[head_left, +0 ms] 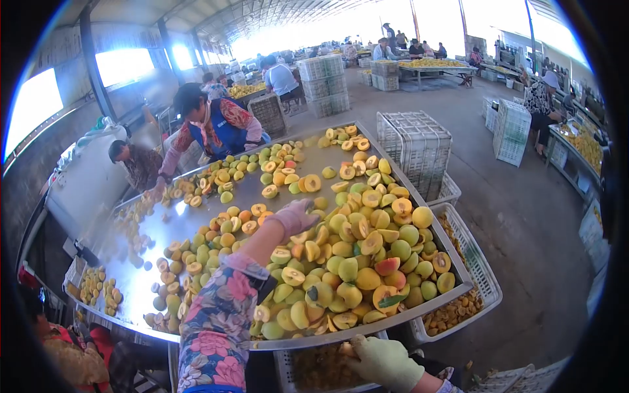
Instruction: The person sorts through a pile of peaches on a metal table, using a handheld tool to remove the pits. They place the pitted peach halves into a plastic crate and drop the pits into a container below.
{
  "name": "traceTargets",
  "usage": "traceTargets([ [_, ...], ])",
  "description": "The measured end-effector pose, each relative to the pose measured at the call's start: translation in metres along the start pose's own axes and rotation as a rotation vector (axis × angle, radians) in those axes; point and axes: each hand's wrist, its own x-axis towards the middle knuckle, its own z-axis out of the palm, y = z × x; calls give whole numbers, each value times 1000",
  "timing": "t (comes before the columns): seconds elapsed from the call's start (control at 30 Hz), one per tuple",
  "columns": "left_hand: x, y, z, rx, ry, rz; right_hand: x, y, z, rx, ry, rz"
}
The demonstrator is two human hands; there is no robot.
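Cut fruit [372,243] is heaped on the metal tabletop [134,301], mostly right of the pink-gloved left grip [296,218], which is nearest: fingers loosely bent, can't tell if it's got any. Right grip [386,365]'s curled over a crate [283,370], hold unclear.

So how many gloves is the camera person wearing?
2: a pinkish glove on the left hand, at the fruit; a pale green glove on the right hand, by the metal table. Both are visible.

Daylight glares through windows [124,67] (blown out to plain white) in the grey wall [128,40] at upper left, between dark posts [97,62]. A ribbed roof [262,18] spans the top; grey floor [511,216] stretches down the right.
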Motion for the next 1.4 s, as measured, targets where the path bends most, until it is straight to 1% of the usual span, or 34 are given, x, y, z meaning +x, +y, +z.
traceTargets([
  [0.03, 15, 9, 0, 66, 20, -57, 1, 7, 4, 127, 244, -73],
  [0.07, 31, 14, 0, 131, 38, -112, 5, 11, 3, 129, 247, -68],
  [0.1, 46, 16, 2, 130, 35, -108, 6, 11, -1, 177, 316, -14],
  [0.13, 61, 17, 5, 244, -5, -53, 7, 12, -5, 221, 384, 39],
  [0.17, 76, 18, 8, 357, -44, 3, 7, 14, -10, 270, 442, 25],
  [0.2, 94, 17, 14, 354, -47, 9, 9, 15, -14, 268, 443, 32],
  [0.27, 130, 12, 31, 279, -36, -53, 16, 18, -20, 391, 491, 35],
  [0.3, 143, 15, 34, 268, -30, -50, 19, 22, -22, 409, 445, 51],
  [0.4, 173, 20, 46, 315, -71, 0, 28, 30, -20, 447, 427, 102],
  [0.43, 181, 23, 48, 457, -85, 24, 29, 33, -20, 460, 402, 121],
  [0.47, 185, 25, 51, 444, -92, 28, 30, 35, -23, 453, 396, 134],
  [0.53, 189, 28, 53, 563, -180, 9, 32, 36, -28, 539, 364, 137],
  [0.6, 206, 15, 69, 511, -189, 7, 35, 41, -26, 536, 352, 145],
  [0.67, 215, 2, 80, 330, -275, 1, 36, 43, -24, 559, 398, 52],
  [0.7, 216, 4, 81, 277, -277, -15, 45, 54, 16, 795, 494, 0],
  [0.73, 217, 3, 81, 277, -276, -16, 46, 54, 10, 795, 494, -2],
  [0.8, 219, 2, 80, 238, -217, 5, 46, 54, -8, 674, 408, -21],
  [0.83, 218, -2, 82, 241, -216, 5, 46, 52, -13, 676, 410, -22],
  [0.9, 219, -14, 84, 201, -88, 23, 45, 49, -20, 679, 416, 36],
  [0.93, 222, -17, 81, 210, -86, 24, 42, 46, -24, 685, 420, 32],
  [0.97, 224, -21, 77, 298, -125, 12, 38, 42, -28, 663, 412, 65],
  [1.0, 219, -23, 71, 384, -162, -2, 35, 38, -31, 639, 402, 98],
  [1.03, 207, -28, 68, 366, -95, 44, 34, 38, -30, 641, 398, 92],
  [1.07, 198, -28, 62, 368, -94, 36, 35, 40, -29, 601, 400, 107],
  [1.13, 173, -19, 41, 202, -123, 75, 35, 40, -25, 563, 409, 114],
  [1.17, 151, -14, 33, 159, -55, 178, 34, 38, -24, 620, 387, 140],
  [1.23, 94, -8, 28, -19, 69, 460, 30, 35, -19, 732, 340, 200],
  [1.27, 56, 6, 23, -126, 44, 499, 30, 34, -16, 784, 319, 233],
  [1.3, 25, 10, 29, -260, 76, 689, 39, 42, -1, 1054, 333, 209],
  [1.33, -22, 29, 20, -355, 39, 709, 48, 48, 15, 1327, 340, 185],
  [1.37, -56, 35, 25, -418, 23, 736, 50, 42, 14, 1472, 340, 177],
  [1.4, -95, 45, 25, -476, 1, 709, 53, 35, 6, 1616, 334, 171],
])
